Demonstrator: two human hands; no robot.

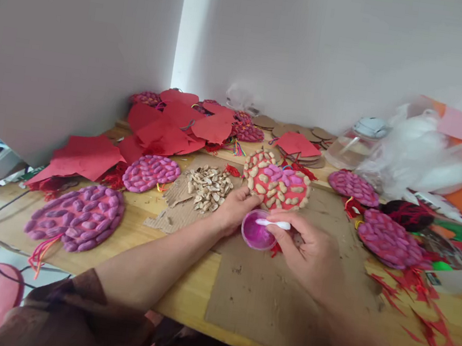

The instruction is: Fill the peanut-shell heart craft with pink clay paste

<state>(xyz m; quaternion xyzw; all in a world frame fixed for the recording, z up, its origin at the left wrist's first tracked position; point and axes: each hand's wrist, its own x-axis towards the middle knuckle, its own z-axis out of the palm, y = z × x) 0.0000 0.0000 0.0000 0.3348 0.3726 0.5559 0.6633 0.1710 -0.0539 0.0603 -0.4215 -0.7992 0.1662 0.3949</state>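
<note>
Wood table point(138, 223), grey wall point(338, 50) at far side. From here can't tell L hand's point(234, 212) grip, prob. steadying paint cup point(243, 234); peanut pc point(281, 188) just far of it; R hand point(308, 251) pinching white stick point(280, 224). Best: keep cup lvl, wipe excess on rim.

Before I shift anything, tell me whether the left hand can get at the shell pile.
Probably yes: the left hand is beside the shell pile, with nothing visibly between them, though it seems busy at the paint cup.

No legible lettering, brand, number or sign anywhere, at least at this apparently soft focus.
</note>
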